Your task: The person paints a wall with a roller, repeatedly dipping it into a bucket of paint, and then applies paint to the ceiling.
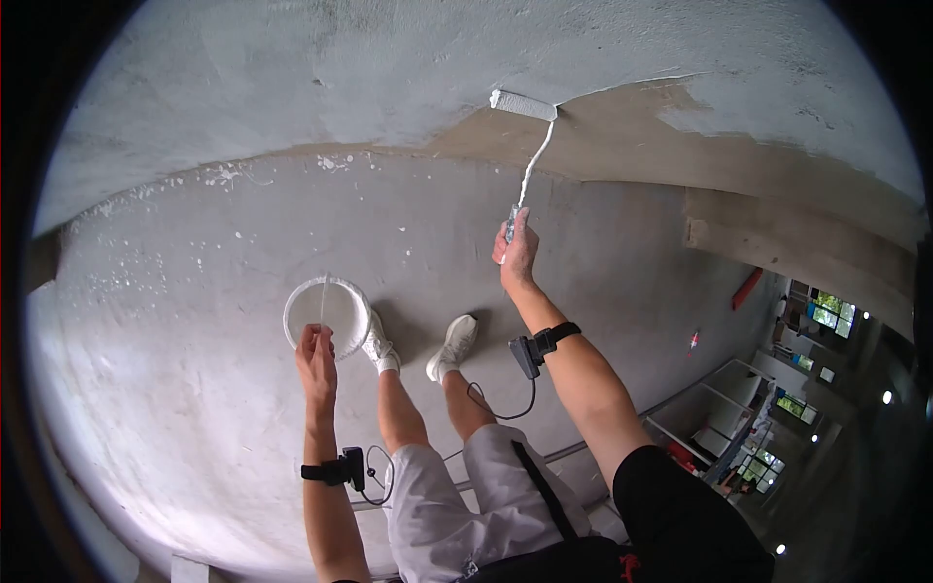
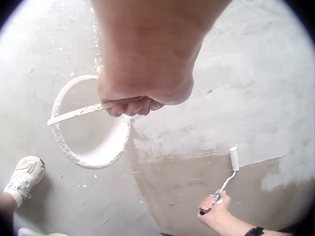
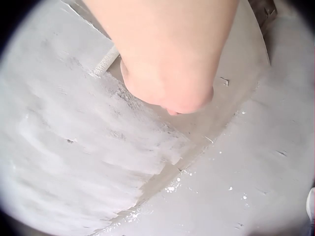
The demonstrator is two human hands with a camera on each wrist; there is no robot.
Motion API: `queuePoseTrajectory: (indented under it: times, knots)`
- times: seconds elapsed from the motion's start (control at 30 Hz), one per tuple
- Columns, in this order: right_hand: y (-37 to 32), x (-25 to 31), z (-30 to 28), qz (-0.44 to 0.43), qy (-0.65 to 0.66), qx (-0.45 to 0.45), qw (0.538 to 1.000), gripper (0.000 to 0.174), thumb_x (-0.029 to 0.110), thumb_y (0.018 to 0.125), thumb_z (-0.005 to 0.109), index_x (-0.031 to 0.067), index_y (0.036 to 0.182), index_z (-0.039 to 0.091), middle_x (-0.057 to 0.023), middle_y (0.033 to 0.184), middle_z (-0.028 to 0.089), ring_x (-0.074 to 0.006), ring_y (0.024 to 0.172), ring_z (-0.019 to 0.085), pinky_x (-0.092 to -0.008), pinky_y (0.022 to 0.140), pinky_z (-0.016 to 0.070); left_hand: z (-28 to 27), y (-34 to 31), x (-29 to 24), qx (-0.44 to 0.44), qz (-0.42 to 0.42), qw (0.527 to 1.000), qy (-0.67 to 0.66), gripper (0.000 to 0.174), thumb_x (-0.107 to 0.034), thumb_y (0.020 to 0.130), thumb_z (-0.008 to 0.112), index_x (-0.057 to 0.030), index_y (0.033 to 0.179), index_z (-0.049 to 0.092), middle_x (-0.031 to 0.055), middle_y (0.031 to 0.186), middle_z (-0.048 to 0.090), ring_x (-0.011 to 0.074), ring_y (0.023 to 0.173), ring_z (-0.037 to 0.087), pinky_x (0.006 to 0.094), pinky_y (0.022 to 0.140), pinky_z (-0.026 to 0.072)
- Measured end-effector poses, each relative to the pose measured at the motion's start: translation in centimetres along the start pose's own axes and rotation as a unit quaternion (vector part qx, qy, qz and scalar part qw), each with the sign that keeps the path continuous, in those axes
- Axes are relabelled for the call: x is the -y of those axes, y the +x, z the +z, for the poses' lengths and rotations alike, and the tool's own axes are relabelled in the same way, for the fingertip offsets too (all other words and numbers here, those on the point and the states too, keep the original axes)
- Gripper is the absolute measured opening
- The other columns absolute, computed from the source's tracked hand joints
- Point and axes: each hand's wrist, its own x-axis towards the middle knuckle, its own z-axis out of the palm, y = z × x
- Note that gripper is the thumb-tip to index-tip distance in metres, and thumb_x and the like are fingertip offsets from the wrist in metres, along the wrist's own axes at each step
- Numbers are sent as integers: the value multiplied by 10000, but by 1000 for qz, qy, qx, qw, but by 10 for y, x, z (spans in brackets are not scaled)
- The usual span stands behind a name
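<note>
A paint roller with a white sleeve and a paint-coated bent frame rests against the wall, at the border of pale coating and bare brown surface. The right hand grips its handle; in the left wrist view that hand is below the roller. From the left hand hangs a round bucket with a white-smeared rim, its strap-like handle gripped in curled fingers, as the left wrist view shows at the bucket. The right wrist view shows the roller partly behind the wrist; the fingers are mostly hidden.
White splatters dot the grey floor along the wall's base. The person's shoes stand beside the bucket. A red object and a small bottle lie to the right, near a metal frame.
</note>
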Motion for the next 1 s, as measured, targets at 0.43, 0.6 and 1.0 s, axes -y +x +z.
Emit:
queuePoseTrajectory:
  times: [0.43, 0.6, 1.0]
  knots:
    - [-78, 158, -10, -143, 71, 44, 986, 589, 646, 972, 380, 113, 740, 471, 31, 551, 364, -86, 431, 307, -244, 409, 242, 8, 0, -10, 1, 36, 999, 17, 203, -200, 971, 546, -29, 862, 553, -52, 650, 400, 40, 580, 344, 230, 517, 279]
    - [-64, 153, -1, -157, 88, 54, 982, 592, 651, 973, 369, 113, 744, 458, 23, 553, 366, -92, 430, 314, -251, 410, 251, 22, -6, -6, -1, 38, 999, 22, 215, -205, 968, 549, -29, 843, 560, -42, 658, 417, 49, 597, 366, 234, 531, 291]
    - [9, 2, 5, 54, -54, -11, 997, 560, 627, 973, 420, 119, 737, 429, 37, 535, 345, -84, 412, 299, -254, 385, 232, 17, -10, 7, -26, -8, 998, 61, 176, -132, 947, 541, 22, 864, 545, -1, 694, 467, 67, 650, 394, 252, 566, 332]
